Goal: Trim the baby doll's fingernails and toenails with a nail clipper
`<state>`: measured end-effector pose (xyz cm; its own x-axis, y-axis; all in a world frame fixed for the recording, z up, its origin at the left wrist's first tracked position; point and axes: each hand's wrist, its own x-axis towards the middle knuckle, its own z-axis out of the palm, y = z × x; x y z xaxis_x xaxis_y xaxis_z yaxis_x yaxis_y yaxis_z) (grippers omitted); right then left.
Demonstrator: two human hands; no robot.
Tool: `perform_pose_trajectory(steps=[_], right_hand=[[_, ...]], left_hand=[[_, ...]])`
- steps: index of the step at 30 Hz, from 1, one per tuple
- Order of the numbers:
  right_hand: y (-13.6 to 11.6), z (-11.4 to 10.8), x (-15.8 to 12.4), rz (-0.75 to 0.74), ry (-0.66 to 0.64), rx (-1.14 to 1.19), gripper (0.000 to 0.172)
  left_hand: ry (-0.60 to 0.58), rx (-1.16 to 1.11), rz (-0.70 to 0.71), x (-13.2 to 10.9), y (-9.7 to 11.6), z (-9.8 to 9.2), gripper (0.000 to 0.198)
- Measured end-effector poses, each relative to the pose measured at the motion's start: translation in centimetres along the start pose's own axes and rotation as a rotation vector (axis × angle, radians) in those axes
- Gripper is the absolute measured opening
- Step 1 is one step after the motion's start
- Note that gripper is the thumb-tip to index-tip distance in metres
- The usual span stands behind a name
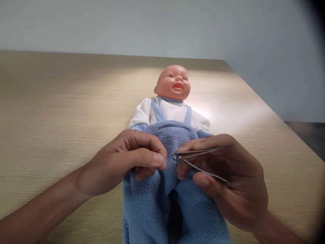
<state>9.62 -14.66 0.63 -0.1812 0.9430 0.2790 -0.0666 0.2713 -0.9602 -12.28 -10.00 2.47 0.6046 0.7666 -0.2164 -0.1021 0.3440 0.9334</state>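
A baby doll (167, 115) in a white shirt and blue fleece dungarees lies on its back on the wooden table (63, 112), head away from me. My left hand (127, 159) is closed over the doll's belly, thumb and fingers pinched around something hidden, perhaps the doll's hand. My right hand (228, 179) holds a metal nail clipper (198, 159), its lever raised and its jaws pointing at my left thumb tip.
The table's far edge meets a plain pale wall (162, 27). Its right edge runs diagonally down to a dark floor (309, 135) at the right.
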Motion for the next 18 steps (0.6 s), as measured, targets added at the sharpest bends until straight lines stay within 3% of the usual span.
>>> perform_pose_trajectory(steps=[14, 18], right_hand=[[-0.4, 0.4, 0.1, 0.027, 0.035, -0.039, 0.028], [-0.4, 0.4, 0.4, -0.039, 0.000, -0.039, 0.026]], left_hand=[[0.089, 0.050, 0.031, 0.3, 0.7, 1.0, 0.014], [0.095, 0.126, 0.011, 0.2, 1.0, 1.2, 0.016]])
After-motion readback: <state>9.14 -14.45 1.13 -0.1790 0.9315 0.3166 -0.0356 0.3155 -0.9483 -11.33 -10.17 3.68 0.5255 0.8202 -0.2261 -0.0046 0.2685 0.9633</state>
